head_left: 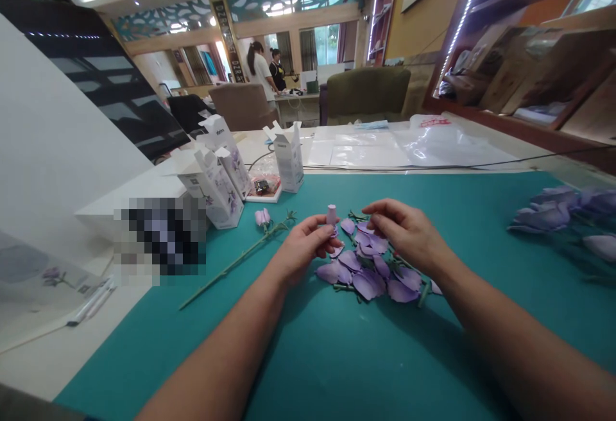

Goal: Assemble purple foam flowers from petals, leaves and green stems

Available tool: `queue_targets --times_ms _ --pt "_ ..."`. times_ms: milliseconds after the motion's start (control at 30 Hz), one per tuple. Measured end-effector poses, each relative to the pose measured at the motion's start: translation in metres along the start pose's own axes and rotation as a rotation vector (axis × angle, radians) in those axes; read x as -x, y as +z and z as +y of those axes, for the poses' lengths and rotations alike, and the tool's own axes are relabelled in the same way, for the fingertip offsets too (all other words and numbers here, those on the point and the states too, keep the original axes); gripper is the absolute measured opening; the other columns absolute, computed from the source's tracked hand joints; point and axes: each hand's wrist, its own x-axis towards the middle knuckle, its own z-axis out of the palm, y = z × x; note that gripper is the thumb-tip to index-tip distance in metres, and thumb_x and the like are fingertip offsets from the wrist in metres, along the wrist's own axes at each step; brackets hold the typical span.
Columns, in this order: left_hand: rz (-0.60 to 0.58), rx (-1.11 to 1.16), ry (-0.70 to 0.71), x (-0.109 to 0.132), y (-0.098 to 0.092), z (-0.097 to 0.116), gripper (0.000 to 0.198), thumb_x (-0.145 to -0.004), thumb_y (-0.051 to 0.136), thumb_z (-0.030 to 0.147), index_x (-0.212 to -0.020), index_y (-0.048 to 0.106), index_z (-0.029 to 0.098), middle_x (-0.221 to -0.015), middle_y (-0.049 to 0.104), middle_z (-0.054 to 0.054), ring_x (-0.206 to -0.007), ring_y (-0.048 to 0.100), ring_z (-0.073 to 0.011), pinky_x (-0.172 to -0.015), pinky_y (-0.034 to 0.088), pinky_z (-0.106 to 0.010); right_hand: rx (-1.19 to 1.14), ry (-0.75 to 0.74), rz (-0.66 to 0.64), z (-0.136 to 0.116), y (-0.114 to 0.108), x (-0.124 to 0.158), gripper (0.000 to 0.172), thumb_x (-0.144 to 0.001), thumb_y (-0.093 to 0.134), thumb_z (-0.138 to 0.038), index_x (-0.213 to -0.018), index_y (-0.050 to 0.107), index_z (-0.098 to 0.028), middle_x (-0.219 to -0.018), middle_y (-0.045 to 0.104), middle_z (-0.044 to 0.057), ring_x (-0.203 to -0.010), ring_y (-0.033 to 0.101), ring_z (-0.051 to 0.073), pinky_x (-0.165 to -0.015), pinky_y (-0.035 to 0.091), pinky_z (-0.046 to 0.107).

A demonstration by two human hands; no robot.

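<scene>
My left hand (308, 244) is closed on a small pale purple flower piece (332, 215), which stands upright between thumb and fingers. Just right of it, my right hand (402, 228) has its thumb and fingers together at the upper edge of the loose purple petals (369, 283); what its fingertips hold, if anything, is too small to make out. The petals lie in a pile with green stem pieces (424, 294) on the green mat (356, 369). Left of my hands lies a long green stem (226, 271) with a pink-purple bud (262, 217) near its upper end.
Open white boxes (219, 193) stand at the mat's back left, beside a small tray (264, 188). Finished-looking purple flowers (548, 209) lie at the far right. Clear plastic bags (433, 145) cover part of the table behind. Two people stand in the background.
</scene>
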Motion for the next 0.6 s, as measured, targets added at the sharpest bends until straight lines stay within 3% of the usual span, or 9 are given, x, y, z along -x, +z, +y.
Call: queue_targets --times_ms 167,400,600 --pt "-0.010 0.051 -0.025 -0.001 0.000 -0.001 0.047 -0.067 0.072 0.046 -0.100 0.063 0.013 -0.062 0.063 -0.001 -0.053 0.054 -0.0074 -0.054 0.037 -0.020 0.023 0.071 0.028 0.001 -0.016 -0.009 0.020 -0.078 0.052 -0.029 -0.087 0.064 -0.018 -0.067 0.064 0.003 -0.062 0.057 0.015 -0.057 0.044 0.029" --pt "-0.031 0.097 -0.042 -0.002 -0.002 0.000 0.044 -0.066 0.074 0.043 -0.098 0.065 0.014 -0.062 0.062 0.000 -0.056 0.055 -0.0072 -0.054 0.038 -0.018 0.355 0.023 -0.125 0.016 -0.018 -0.012 0.015 -0.076 0.055 -0.025 -0.083 0.067 -0.021 -0.078 0.070 0.003 -0.071 0.061 0.019 -0.063 0.044 0.030" --pt "-0.048 0.154 -0.060 -0.002 -0.003 0.000 0.043 -0.067 0.074 0.041 -0.100 0.065 0.014 -0.063 0.063 -0.001 -0.055 0.054 -0.0069 -0.054 0.039 -0.018 0.580 -0.063 -0.242 0.023 -0.013 -0.011 0.021 -0.079 0.053 -0.020 -0.090 0.070 -0.025 -0.091 0.072 0.004 -0.081 0.063 0.021 -0.068 0.045 0.031"
